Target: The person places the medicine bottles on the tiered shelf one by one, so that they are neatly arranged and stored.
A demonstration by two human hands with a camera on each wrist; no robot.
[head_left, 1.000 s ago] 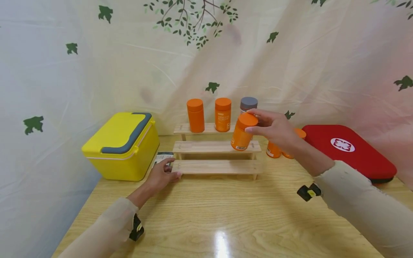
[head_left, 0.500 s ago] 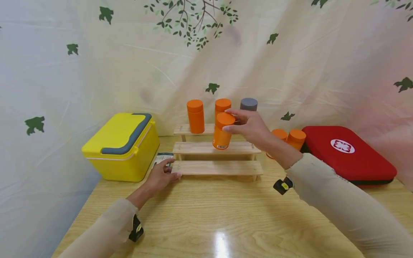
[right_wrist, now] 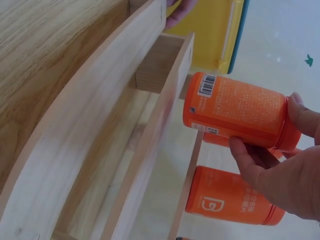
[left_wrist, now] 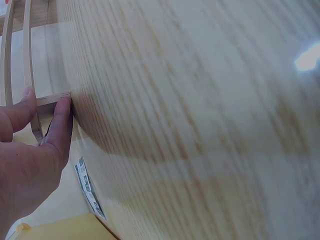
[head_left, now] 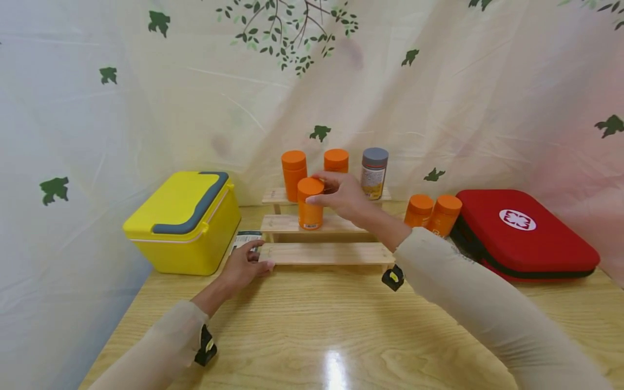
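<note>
My right hand (head_left: 341, 197) pinches an orange pill bottle (head_left: 310, 211) near its cap, with thumb and fingers on opposite sides. The bottle is upright at the left part of the middle step of a three-step wooden rack (head_left: 326, 253); in the right wrist view its base (right_wrist: 190, 100) looks slightly apart from that board. My left hand (head_left: 246, 265) grips the left end of the lowest step, thumb on the board and a finger along its leg (left_wrist: 55, 100). On the top step stand two orange bottles (head_left: 293, 168) (head_left: 336, 158) and a grey-capped bottle (head_left: 374, 173).
A yellow box (head_left: 185, 222) with a grey handle stands left of the rack, a printed card (head_left: 247, 236) beside it. Two more orange bottles (head_left: 419, 211) (head_left: 444, 215) stand at the right, next to a red case (head_left: 526, 233) with a white emblem. A patterned curtain (head_left: 439, 108) hangs behind.
My right hand has carried the orange bottle leftward along the rack, from the right end to the left part of the middle step. The left hand has stayed in place.
</note>
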